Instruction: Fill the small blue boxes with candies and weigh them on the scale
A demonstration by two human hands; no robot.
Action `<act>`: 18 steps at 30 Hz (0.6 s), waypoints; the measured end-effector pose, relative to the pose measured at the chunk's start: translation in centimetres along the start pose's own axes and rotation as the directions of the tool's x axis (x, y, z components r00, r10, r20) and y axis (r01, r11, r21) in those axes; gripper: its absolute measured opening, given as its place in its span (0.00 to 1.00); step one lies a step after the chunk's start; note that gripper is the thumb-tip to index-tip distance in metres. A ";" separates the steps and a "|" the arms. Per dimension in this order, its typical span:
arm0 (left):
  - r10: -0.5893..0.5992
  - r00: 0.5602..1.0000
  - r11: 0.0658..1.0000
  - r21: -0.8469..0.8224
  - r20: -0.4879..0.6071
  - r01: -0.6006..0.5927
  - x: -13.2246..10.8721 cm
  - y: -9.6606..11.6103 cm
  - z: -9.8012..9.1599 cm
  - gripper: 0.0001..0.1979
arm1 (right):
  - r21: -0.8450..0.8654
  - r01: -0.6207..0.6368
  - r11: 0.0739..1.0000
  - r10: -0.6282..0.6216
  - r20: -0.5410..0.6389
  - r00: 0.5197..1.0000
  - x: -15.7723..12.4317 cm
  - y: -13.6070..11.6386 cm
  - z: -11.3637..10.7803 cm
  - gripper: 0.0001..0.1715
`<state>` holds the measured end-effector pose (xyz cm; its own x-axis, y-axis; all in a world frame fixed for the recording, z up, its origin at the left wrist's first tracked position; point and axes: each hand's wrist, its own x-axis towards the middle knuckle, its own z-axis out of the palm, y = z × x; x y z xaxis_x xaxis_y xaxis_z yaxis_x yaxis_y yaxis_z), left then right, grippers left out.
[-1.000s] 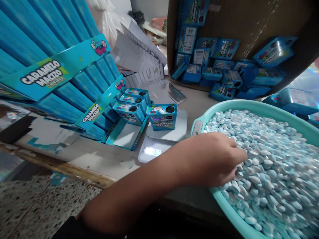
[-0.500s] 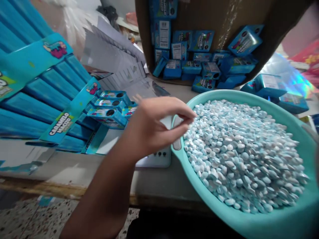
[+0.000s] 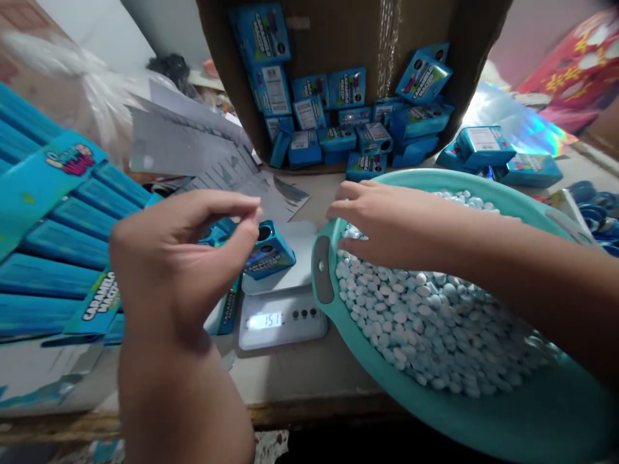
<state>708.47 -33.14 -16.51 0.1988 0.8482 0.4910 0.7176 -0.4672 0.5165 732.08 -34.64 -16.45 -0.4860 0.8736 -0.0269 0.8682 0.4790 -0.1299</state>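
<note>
Cluttered with blue packaging, the worktop (image 3: 309,374) carries a small digital kitchen scale (image 3: 282,303) near its front edge, its display lit with a reading. On the scale's platform stands a small blue candy box (image 3: 271,250) printed "Caramelo Macizo", tilted, with a round hole in its top face. The left hand (image 3: 178,258) hovers just left of that box, thumb and fingertips pinched together close to the hole; whether a candy sits between them cannot be told. To the right, a teal plastic basin (image 3: 387,386) touches the scale's side and is heaped with small pale blue and white candies (image 3: 425,316). The right hand (image 3: 382,219) reaches in over the basin's far left rim, fingers curled down onto the candies, its grip hidden from view. Behind the scale and basin, a brown cardboard carton (image 3: 348,38) lies open toward the camera, holding a jumble of the same blue boxes (image 3: 338,122). More of them lie loose on the worktop to the right (image 3: 488,145). At the left, blue display trays (image 3: 58,258) of the same brand are stacked at a slant, with flat grey cardboard blanks (image 3: 193,142) behind them.
</note>
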 end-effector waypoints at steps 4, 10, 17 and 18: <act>0.030 0.999 0.996 0.079 0.046 -0.033 0.0 -1.3 -1.2 0.06 | -0.001 -0.032 0.999 0.032 0.026 0.999 -0.7 -0.4 -0.1 0.19; -0.013 0.990 0.999 0.050 0.139 0.006 0.4 -2.6 -1.1 0.06 | 0.027 -0.044 0.999 0.043 0.056 0.998 -0.8 -0.5 -0.2 0.20; -0.013 0.947 0.999 0.045 0.320 -0.001 1.0 -3.1 -0.8 0.06 | 0.038 -0.048 0.998 0.046 0.065 0.997 -1.0 -0.5 -0.4 0.23; -0.016 0.946 0.998 0.057 0.325 -0.003 1.0 -3.1 -0.9 0.07 | 0.048 -0.053 0.997 0.050 0.069 0.996 -1.1 -0.5 -0.5 0.23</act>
<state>705.86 -31.02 -17.01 0.3932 0.8907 0.2283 0.7541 -0.4545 0.4741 732.22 -35.76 -15.89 -0.4478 0.8884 -0.1013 0.8870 0.4270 -0.1756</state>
